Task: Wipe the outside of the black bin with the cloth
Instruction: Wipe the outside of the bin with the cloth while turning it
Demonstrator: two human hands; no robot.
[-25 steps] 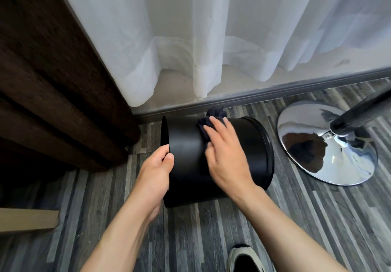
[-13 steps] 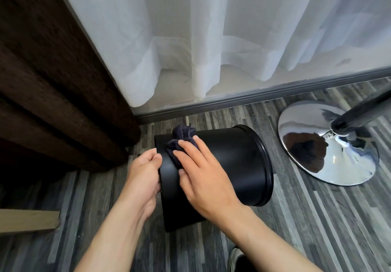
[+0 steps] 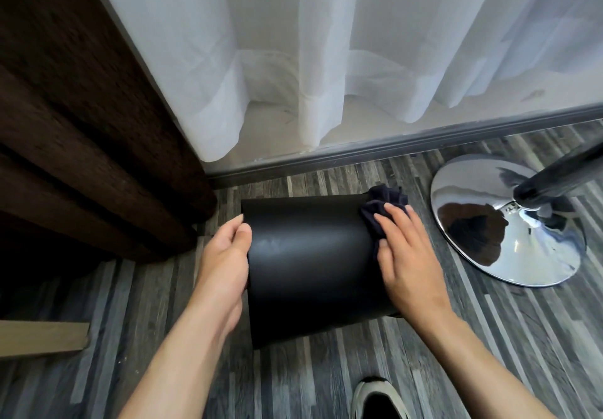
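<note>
Bin (image 3: 310,265) lies on its side, long axis left-right; left hand (image 3: 225,255) grips its left end; right hand (image 3: 404,255) presses cloth (image 3: 386,198) flat-fingered at the right end.

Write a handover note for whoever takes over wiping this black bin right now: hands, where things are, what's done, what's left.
Left hand holds the left end of the black bin.
Right hand presses the cloth flat on the bin's upper right side.
The bin lies on its side on the floor.
Done: wiping is under way; how much is clean cannot be told.
Left: probably the rest of the wall, including the side facing the floor.
</note>
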